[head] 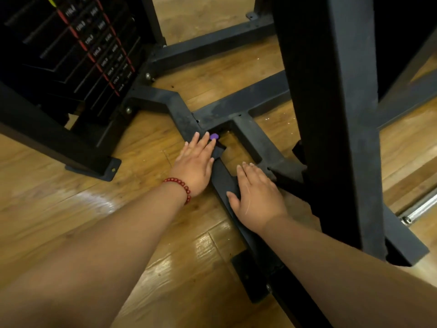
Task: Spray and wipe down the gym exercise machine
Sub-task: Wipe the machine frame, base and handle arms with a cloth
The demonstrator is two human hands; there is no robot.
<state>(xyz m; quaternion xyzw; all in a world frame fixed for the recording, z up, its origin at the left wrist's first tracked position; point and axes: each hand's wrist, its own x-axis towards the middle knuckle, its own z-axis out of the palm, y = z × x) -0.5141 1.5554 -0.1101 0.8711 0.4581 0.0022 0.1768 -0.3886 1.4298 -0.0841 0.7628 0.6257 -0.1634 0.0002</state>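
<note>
Fingers (pixel 201 144) of the left hand (pixel 194 166) lying straight and flat, gripping nothing, pressing what looks like a dark cloth (pixel 219 150) along the machine's low frame bar (pixel 224 178) on the wooden floor (pixel 142 147), probably for wiping pressure, right hand (pixel 257 192) resting open alongside, likely bracing.

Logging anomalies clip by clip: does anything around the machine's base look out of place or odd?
A small purple object sits in an inner corner of the base frame, just past the left hand; I cannot tell what it is. Glinting specks dot the wooden floor beside the frame, possibly spray droplets. Nothing looks broken.
</note>
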